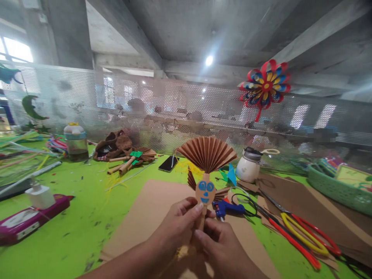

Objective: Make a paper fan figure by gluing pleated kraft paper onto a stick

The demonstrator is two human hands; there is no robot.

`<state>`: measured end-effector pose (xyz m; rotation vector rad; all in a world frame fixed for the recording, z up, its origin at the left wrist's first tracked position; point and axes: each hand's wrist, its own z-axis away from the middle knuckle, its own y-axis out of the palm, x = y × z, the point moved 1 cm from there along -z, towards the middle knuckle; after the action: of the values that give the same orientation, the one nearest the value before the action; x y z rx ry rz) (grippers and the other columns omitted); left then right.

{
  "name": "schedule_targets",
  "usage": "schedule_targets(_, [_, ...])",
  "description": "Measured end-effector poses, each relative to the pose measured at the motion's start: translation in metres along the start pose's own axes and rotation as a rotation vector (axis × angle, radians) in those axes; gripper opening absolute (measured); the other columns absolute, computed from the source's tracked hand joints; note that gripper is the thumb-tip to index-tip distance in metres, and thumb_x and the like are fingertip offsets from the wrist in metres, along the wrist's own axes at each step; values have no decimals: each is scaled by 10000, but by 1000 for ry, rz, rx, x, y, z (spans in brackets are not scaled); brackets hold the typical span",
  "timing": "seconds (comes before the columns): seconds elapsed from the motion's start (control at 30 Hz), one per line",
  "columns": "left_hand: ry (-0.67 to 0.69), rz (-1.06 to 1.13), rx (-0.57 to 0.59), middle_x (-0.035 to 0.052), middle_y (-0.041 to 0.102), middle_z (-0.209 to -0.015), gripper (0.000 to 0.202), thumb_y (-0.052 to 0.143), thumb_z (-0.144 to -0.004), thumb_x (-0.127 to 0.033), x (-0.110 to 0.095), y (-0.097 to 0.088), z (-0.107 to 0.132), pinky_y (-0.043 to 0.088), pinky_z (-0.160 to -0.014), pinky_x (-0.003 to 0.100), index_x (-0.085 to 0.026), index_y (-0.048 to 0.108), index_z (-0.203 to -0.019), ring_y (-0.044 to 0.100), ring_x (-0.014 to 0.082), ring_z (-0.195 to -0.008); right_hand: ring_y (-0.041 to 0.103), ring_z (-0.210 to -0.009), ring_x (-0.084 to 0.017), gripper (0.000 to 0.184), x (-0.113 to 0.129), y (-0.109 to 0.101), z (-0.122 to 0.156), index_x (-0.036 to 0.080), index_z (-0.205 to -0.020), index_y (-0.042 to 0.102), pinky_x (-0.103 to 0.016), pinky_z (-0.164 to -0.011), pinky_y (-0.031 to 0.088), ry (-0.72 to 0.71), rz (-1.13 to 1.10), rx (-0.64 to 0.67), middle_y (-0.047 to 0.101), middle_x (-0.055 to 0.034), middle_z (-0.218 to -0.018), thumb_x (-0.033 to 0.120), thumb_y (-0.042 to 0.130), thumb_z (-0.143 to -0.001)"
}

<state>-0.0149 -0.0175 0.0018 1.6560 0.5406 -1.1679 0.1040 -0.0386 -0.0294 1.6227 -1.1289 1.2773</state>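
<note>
overhead stretches a grey concrete ceiling (188, 23), crossed by heavy beams (128, 31), with a thick grey pillar (65, 35) standing at the left. a bright window (18, 49) glows at the far left edge, and one round lamp (209, 60) shines near the middle. a pale perforated screen (83, 83) runs behind the bright green tabletop (93, 201); through its holes the space beyond looks blurred.

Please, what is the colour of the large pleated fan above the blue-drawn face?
The large pleated fan is brown; the head view shows it best.
</note>
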Motion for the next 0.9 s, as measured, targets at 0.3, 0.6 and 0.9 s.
schedule_targets(0.3, [-114,15,154,135,697,-812,257,612,-820,-307,2,-7,-2,509,-626,267,-87,685,-930,660,183,-666,470,-585,-141,425,17,-3,4,152,-797,696,-256,-536,400,11,47,107,509,-25,-640,563,590,-787])
schedule_targets(0.6, [-92,79,210,121,694,-821,205,610,-821,-245,4,-9,-4,522,-598,272,-99,678,-948,647,171,-641,458,-523,-110,411,16,-10,5,139,-708,667,-242,-510,370,61,81,146,518,-14,-610,522,573,-820])
schedule_targets(0.9, [-97,-44,45,100,696,-794,237,672,-780,-346,-1,-18,-11,516,-626,281,-120,602,-789,641,166,-643,445,-535,-120,407,25,-23,9,146,-631,632,-241,-506,329,-73,612,-69,530,0,-566,426,480,-884])
